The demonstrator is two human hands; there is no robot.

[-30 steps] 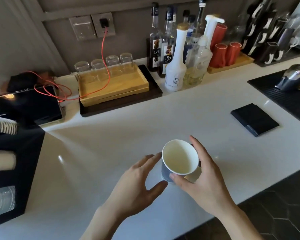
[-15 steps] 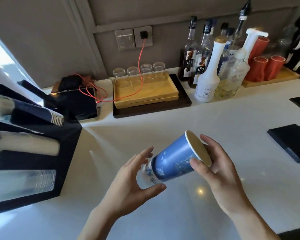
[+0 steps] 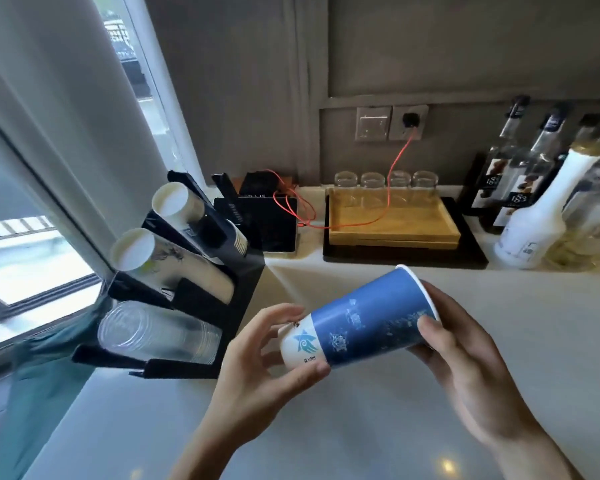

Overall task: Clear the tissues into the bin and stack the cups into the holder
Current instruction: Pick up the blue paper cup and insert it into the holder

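Note:
A blue paper cup with a white base lies tipped on its side in the air above the white counter, its base pointing left. My left hand pinches the white base and my right hand grips the rim end. To the left stands a black cup holder with three slanted slots: paper cup stacks in the upper two and clear plastic cups in the lowest. The cup's base is a short way right of the holder. No tissues or bin are in view.
A wooden tray with upturned glasses sits at the back on a dark tray, an orange cable draped over it. Syrup bottles crowd the back right. A black device sits behind the holder. A window runs along the left.
The cup went from upright to tipped on its side, base leftwards, and my left hand has taken hold of its base. My view swung left, bringing the cup holder into full sight.

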